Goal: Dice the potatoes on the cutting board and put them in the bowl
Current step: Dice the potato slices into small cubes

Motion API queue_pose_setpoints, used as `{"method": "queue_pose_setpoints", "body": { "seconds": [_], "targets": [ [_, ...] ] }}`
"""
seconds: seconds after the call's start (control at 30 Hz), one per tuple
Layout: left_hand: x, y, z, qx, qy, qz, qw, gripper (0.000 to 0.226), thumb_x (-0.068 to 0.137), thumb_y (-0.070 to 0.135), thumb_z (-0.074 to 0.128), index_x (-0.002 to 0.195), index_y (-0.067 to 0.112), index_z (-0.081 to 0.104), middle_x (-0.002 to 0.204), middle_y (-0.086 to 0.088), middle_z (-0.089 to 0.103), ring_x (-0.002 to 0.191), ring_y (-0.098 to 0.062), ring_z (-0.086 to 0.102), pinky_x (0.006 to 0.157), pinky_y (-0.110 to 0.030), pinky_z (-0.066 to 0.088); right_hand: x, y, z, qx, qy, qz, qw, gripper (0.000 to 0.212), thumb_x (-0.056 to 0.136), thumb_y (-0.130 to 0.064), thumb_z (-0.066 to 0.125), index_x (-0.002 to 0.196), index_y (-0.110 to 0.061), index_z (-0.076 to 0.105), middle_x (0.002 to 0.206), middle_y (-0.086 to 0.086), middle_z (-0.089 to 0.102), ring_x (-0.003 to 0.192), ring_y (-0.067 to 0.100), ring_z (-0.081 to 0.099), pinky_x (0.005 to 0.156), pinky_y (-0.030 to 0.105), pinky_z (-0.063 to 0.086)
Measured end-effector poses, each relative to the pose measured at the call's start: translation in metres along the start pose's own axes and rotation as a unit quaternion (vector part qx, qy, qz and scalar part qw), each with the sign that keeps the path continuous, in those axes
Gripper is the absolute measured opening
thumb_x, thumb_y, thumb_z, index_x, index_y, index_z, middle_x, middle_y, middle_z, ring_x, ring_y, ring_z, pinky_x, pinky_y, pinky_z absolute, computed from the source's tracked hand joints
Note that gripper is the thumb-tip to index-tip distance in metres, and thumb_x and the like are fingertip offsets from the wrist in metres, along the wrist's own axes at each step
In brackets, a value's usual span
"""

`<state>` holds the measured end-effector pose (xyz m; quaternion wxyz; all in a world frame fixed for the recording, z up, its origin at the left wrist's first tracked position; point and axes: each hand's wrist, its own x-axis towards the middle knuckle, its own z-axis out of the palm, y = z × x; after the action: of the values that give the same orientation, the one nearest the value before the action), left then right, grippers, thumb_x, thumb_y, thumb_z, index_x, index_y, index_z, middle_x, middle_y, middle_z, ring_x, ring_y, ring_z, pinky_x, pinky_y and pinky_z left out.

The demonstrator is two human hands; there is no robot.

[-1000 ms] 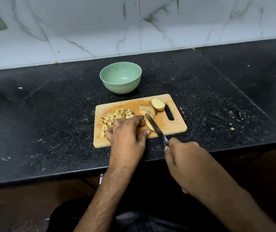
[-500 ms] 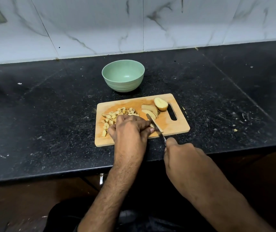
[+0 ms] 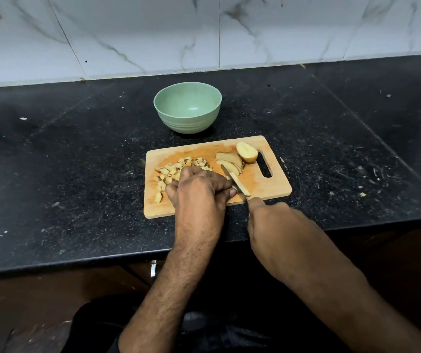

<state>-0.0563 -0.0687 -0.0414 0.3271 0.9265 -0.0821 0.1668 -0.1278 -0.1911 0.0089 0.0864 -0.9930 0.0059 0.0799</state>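
A black speckled stone countertop (image 3: 77, 174), scuffed and dusted with pale crumbs, carries everything. Near its front edge lies a rectangular light wooden cutting board (image 3: 268, 184) with a slotted handle hole at its right end. Just behind the board, apart from it, stands a round pale green bowl (image 3: 187, 123). Right of the board, small pale scraps (image 3: 362, 194) lie scattered on the stone.

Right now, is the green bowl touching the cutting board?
Apart. The head view shows a strip of black counter between the green bowl and the cutting board.
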Motion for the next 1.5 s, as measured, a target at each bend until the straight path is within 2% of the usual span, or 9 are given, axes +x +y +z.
{"method": "queue_pose_setpoints", "body": {
  "seconds": [0.13,0.27,0.4,0.63,0.8,1.0,1.17,1.3,1.5],
  "targets": [
    [-0.003,0.001,0.002,0.005,0.009,0.004,1.000,0.021,0.080,0.037,0.078,0.100,0.033,0.078,0.100,0.021,0.068,0.106,-0.002,0.035,0.084,-0.029,0.012,0.001,0.006,0.000,0.002,-0.012,-0.005,1.000,0.023,0.106,-0.021,0.032,0.125,-0.019,0.045,0.075,-0.004,0.037,0.077,0.022,0.046,0.066,0.035,0.037],
    [-0.005,-0.001,0.004,-0.005,0.022,0.002,1.000,0.018,0.081,0.037,0.078,0.098,0.034,0.078,0.099,0.023,0.067,0.106,-0.002,0.034,0.086,-0.031,0.014,-0.026,0.014,-0.002,0.012,-0.024,-0.010,1.000,0.008,0.107,-0.024,0.031,0.102,-0.024,0.038,0.074,-0.006,0.043,0.063,0.013,0.045,0.057,0.031,0.037],
    [-0.006,-0.002,0.005,0.006,0.017,-0.005,1.000,0.020,0.082,0.039,0.076,0.101,0.034,0.078,0.104,0.021,0.068,0.108,-0.001,0.033,0.085,-0.028,0.012,-0.052,0.020,-0.007,0.039,-0.062,0.000,0.997,0.009,0.109,-0.035,0.027,0.104,-0.031,0.033,0.076,-0.007,0.049,0.061,0.006,0.047,0.054,0.024,0.039],
    [-0.009,0.000,0.004,-0.010,0.020,-0.021,1.000,0.021,0.082,0.041,0.076,0.101,0.034,0.077,0.103,0.022,0.069,0.106,-0.002,0.035,0.088,-0.030,0.015,-0.065,0.030,-0.018,0.053,-0.044,0.012,0.998,0.024,0.106,-0.045,0.023,0.088,-0.032,0.033,0.074,-0.005,0.054,0.059,0.009,0.053,0.056,0.024,0.044],
    [-0.012,0.010,0.004,0.010,0.019,-0.027,0.999,0.048,0.081,0.062,0.067,0.118,0.032,0.067,0.106,0.018,0.064,0.112,-0.009,0.039,0.086,-0.031,0.014,-0.054,0.042,-0.010,0.083,0.052,0.027,0.995,0.029,0.103,-0.045,0.028,0.080,-0.029,0.035,0.065,-0.005,0.054,0.052,0.008,0.051,0.053,0.028,0.047],
    [-0.013,0.033,0.018,0.076,0.038,-0.036,0.996,0.075,0.079,0.074,0.057,0.129,0.020,0.041,0.118,0.005,0.060,0.118,-0.022,0.041,0.094,-0.041,0.021,-0.045,0.061,-0.005,0.112,0.046,0.036,0.992,0.029,0.103,-0.043,0.034,0.083,-0.025,0.045,0.066,-0.003,0.057,0.053,0.007,0.054,0.056,0.027,0.047],
    [-0.013,0.042,0.029,0.096,0.055,-0.058,0.992,0.067,0.078,0.054,0.064,0.127,0.015,0.039,0.117,-0.001,0.058,0.115,-0.026,0.043,0.099,-0.046,0.029,-0.047,0.067,-0.003,0.124,0.034,0.032,0.991,0.029,0.103,-0.044,0.035,0.084,-0.026,0.046,0.065,-0.002,0.058,0.048,0.005,0.055,0.055,0.024,0.048],
    [-0.011,0.041,0.025,0.053,0.044,-0.044,0.997,0.054,0.080,0.031,0.065,0.121,0.019,0.032,0.105,0.008,0.051,0.111,-0.019,0.039,0.098,-0.041,0.022,-0.048,0.069,-0.002,0.133,0.025,0.027,0.990,0.030,0.103,-0.045,0.034,0.083,-0.026,0.045,0.064,-0.002,0.058,0.047,0.006,0.055,0.055,0.026,0.050],
    [-0.001,0.027,0.005,-0.012,-0.045,-0.050,0.998,0.055,0.080,0.016,0.069,0.120,0.030,0.034,0.100,0.019,0.059,0.113,-0.009,0.042,0.096,-0.036,0.021,-0.042,0.064,0.000,0.113,0.048,0.018,0.992,0.029,0.104,-0.045,0.032,0.085,-0.027,0.044,0.066,-0.004,0.057,0.054,0.007,0.055,0.049,0.021,0.041]
  ]
}}
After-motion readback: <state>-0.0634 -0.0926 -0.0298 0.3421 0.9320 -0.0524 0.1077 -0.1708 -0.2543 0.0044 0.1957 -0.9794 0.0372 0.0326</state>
